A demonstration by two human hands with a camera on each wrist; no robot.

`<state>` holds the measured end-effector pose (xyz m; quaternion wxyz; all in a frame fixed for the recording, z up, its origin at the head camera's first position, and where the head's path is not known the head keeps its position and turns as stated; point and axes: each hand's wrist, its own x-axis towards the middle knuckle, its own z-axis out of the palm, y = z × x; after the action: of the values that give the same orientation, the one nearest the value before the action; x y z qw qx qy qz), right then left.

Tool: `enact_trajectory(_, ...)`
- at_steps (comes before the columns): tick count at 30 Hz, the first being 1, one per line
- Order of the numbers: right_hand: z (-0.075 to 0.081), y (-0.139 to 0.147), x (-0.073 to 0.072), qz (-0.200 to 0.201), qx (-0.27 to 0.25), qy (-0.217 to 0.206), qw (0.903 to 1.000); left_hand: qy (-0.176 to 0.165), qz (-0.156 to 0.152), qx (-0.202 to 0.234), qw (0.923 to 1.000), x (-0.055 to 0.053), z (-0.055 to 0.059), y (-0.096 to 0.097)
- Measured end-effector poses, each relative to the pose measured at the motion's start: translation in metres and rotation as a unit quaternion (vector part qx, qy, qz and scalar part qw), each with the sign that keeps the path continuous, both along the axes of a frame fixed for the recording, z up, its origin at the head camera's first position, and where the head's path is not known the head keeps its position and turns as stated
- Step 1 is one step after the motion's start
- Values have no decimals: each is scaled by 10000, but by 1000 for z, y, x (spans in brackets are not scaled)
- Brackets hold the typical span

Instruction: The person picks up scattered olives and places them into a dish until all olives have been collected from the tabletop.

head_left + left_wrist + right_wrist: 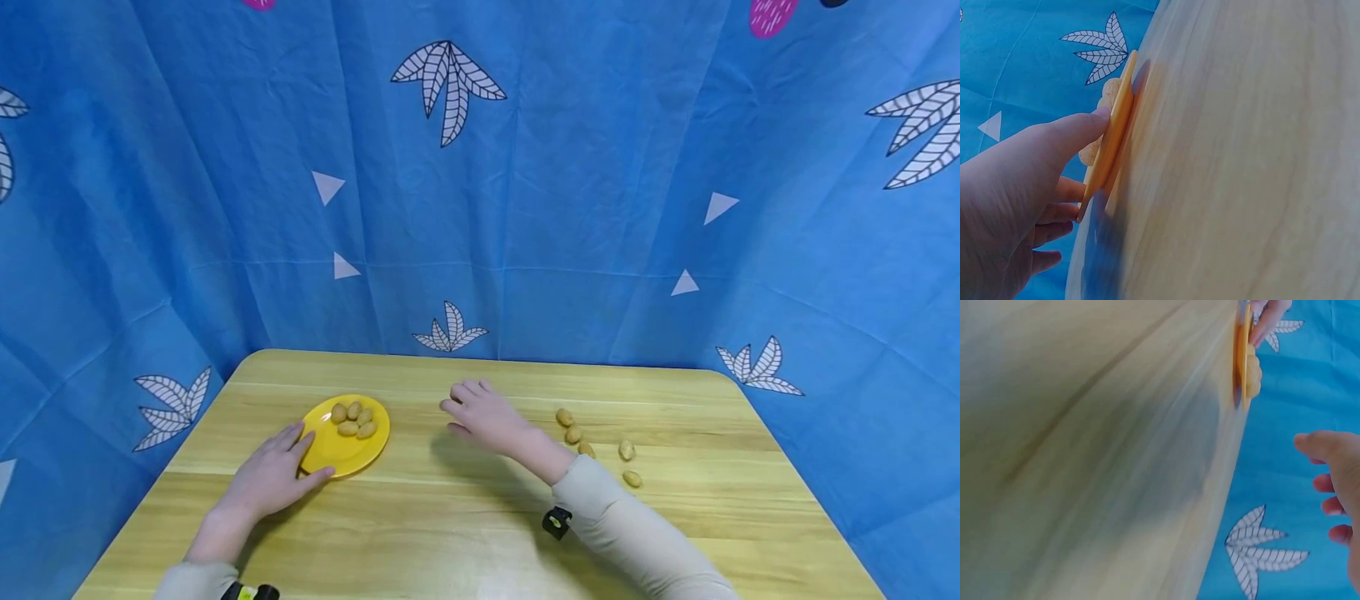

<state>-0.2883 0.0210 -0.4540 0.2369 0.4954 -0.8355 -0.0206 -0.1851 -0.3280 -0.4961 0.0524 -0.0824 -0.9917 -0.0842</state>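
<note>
A round yellow plate (341, 456) lies on the left of the table, with several small tan, oval, nut-like pieces (347, 428) grouped toward its far side. My left hand (264, 477) holds the plate by its left and near rim, the thumb along the near edge. In the left wrist view, the thumb (1082, 128) lies against the rim while the other fingers reach past it. Right of the plate, my right hand (491, 419) hovers above the table with loosely bent fingers and nothing in them. More tan oval pieces (573, 435) lie on the table beyond the right forearm.
Two loose oval pieces, one of them paler (626, 450), lie farthest right. The light wooden table (420, 533) has rounded far corners. A blue patterned curtain (562, 208) hangs behind it and along both sides. The right sleeve (637, 529) crosses the table's near right part.
</note>
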Motion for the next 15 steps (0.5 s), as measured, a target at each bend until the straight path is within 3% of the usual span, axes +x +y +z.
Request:
enact_trajectory(7,-5,30,4,-50,-408,-164,9990,-57,11,-11,10000,0,2,0)
enact_trajectory(15,-15,63,10,-400,-745,-182,9962,-74,14,-26,10000,0,3,2)
